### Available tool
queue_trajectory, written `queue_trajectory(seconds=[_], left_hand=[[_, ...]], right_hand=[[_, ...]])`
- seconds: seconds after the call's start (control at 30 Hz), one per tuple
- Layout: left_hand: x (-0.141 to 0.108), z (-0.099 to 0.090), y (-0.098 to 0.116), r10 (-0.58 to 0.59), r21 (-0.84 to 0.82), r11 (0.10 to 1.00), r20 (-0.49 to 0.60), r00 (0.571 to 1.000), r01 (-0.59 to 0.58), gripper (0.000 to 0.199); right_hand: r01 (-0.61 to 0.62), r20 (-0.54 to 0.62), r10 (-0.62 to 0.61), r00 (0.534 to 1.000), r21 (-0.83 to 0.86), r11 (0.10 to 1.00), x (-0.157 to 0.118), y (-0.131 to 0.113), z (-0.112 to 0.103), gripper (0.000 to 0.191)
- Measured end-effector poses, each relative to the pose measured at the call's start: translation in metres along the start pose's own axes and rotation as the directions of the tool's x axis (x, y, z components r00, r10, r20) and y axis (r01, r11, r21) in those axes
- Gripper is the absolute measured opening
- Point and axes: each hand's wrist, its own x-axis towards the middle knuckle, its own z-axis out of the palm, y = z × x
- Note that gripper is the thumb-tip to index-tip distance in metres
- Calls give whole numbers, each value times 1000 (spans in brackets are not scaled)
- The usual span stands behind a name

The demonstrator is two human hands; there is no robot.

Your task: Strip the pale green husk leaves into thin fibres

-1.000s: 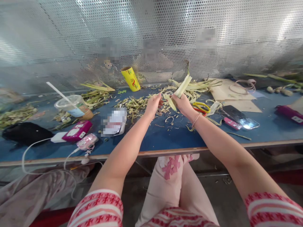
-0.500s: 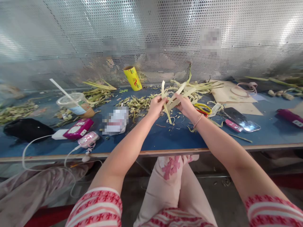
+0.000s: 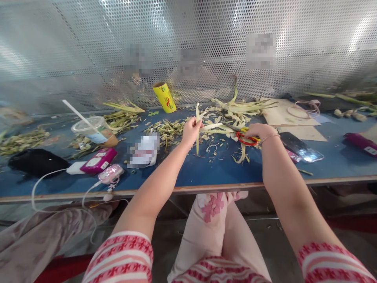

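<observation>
My left hand [image 3: 191, 131] is closed on pale leaf strips [image 3: 212, 126]; one stands nearly upright and another sticks out to the right. To the right, my right hand [image 3: 259, 131] has its fingers around a pair of scissors [image 3: 246, 138] with red and yellow handles. The dark blades point left, near the end of the sideways strip. Leaf scraps [image 3: 169, 129] lie in a heap left of and behind my left hand. Behind the scissors is a pile of longer pale leaves [image 3: 241, 108].
A yellow tube [image 3: 164, 97] stands tilted by the perforated metal screen [image 3: 206, 39]. On the left are a plastic cup [image 3: 94, 129] with a straw, a purple box [image 3: 98, 160] and a black pouch [image 3: 38, 163]. Cardboard [image 3: 282, 114] and a phone [image 3: 303, 147] lie right.
My right hand has let go of the leaf strips, moved right and taken hold of the scissors from the table. My left hand still holds the strips, a little further left.
</observation>
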Motion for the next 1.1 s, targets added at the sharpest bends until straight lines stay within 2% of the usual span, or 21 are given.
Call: queue_trajectory(seconds=[0.13, 0.27, 0.37, 0.5, 0.57, 0.6, 0.67, 0.8, 0.9, 1.1], left_hand=[[1, 0, 1, -62, -61, 996, 6, 998, 62, 13], [3, 0, 0, -87, -152, 985, -25, 996, 83, 13], [4, 0, -2, -95, -189, 978, -50, 994, 84, 12], [4, 1, -2, -107, -242, 966, -78, 991, 85, 13], [5, 2, -1, -113, -272, 959, -92, 989, 84, 13], [5, 2, -1, -119, -290, 953, -102, 988, 85, 13], [6, 3, 1, -145, -336, 937, -127, 981, 95, 13], [9, 1, 2, -208, -441, 889, -149, 967, 123, 15], [10, 0, 1, -220, -487, 865, -149, 964, 122, 16], [9, 0, -3, -147, -440, 894, -120, 982, 80, 11]], right_hand=[[27, 138, -12, 990, -105, 994, -1, -7, -3, 24], [30, 145, -14, 989, -109, 994, 2, -15, 0, 29], [-15, 48, 19, 999, -73, 997, 4, -15, 0, 44], [-23, -214, 36, 976, 63, 998, -5, -23, -4, 60], [44, -285, 4, 959, 162, 986, -13, -33, -5, 69], [94, -280, -38, 959, 190, 977, -16, -37, -5, 72], [207, -273, -146, 951, 207, 956, -20, -45, -4, 70], [411, -314, -349, 883, 157, 898, -20, -51, 1, 59], [474, -305, -424, 853, 110, 874, -19, -52, 5, 55], [530, -320, -495, 808, 29, 847, -17, -57, 10, 53]])
